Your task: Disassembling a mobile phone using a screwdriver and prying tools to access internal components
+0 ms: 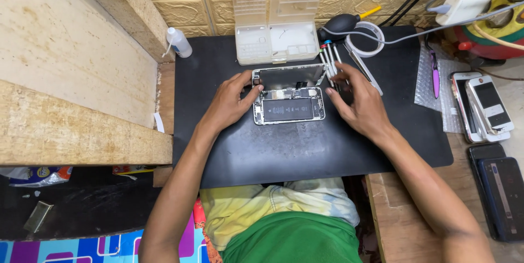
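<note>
Opened smartphone on a black bench mat, both hands at its edges.

Nearest, the phone body [289, 109] lies flat mid-mat [305, 154], back shell exposed: a dark rectangular battery, shiny metal shields, the hinged glass screen [287, 76] propped up behind it, so the opening is done while the insides look still in place. The left hand [229, 102] rests curled, thumb and forefinger touching the phone's far-left corner; the right hand [360, 104] spreads loosely over slim metal screwdrivers [329, 58], gripping nothing that I can tell. Farther off stands a translucent plastic parts box [277, 28].

Black work mat [305, 148], clear parts box [277, 27], purple tool [435, 81], green shorts [295, 238] (yellow tie-dye shirt [262, 203])
</note>
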